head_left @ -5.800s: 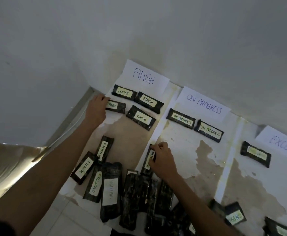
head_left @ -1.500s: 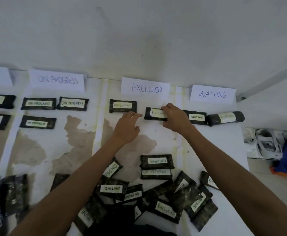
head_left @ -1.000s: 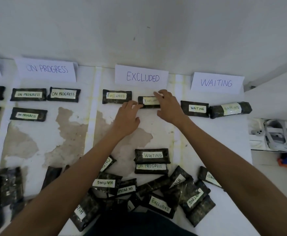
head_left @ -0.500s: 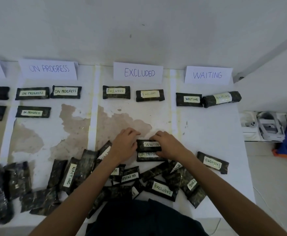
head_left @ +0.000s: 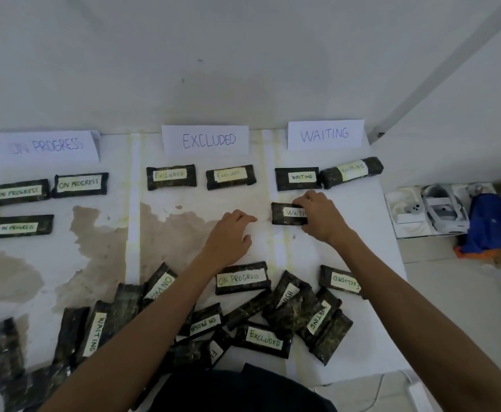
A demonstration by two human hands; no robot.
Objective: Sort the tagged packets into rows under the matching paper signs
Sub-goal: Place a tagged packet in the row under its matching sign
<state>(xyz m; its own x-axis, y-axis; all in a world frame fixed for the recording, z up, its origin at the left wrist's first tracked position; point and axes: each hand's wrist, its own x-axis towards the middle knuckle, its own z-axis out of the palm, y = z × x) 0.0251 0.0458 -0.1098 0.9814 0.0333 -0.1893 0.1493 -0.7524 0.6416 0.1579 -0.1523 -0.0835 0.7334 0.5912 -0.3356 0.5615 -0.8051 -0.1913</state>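
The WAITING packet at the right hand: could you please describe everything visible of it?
The WAITING packet is a flat, dark, mottled, glossy pouch with a pale handwritten tag. It lies level on the white sheet under the WAITING sign, below that row's first packet, not touching it. The right hand grips its right end, covering the tag's last letters.
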